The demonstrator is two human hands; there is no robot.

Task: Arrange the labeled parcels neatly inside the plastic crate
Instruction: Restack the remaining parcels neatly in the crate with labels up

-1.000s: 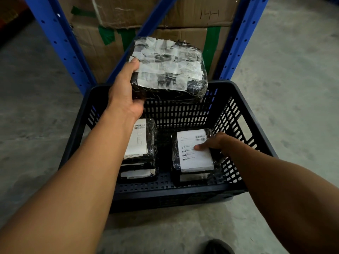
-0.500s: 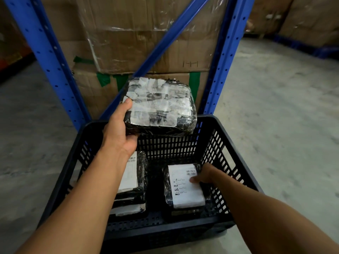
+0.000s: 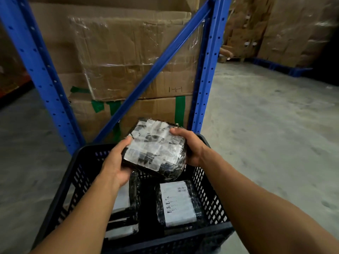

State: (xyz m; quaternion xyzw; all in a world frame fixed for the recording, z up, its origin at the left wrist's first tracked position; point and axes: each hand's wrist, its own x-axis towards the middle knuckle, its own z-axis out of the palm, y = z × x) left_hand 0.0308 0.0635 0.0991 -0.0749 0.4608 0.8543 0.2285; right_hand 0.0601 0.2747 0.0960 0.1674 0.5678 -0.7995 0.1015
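Both hands' fingers (image 3: pixel 177 132) wrapped around the taped parcel (image 3: pixel 156 150) (above the crate (image 3: pixel 211 204)).

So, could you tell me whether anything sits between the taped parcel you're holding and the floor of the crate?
Nothing blocks the far end: the taped parcel, gripped by the left hand and right hand, hangs over bare crate floor. Nearer in, the right labelled parcel and left parcel stack fill the space.

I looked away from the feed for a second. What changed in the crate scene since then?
The right hand left the labeled parcel in the crate and took hold of the taped parcel, now gripped by both hands and tilted. The left hand kept its grip. The parcels in the crate stayed put.
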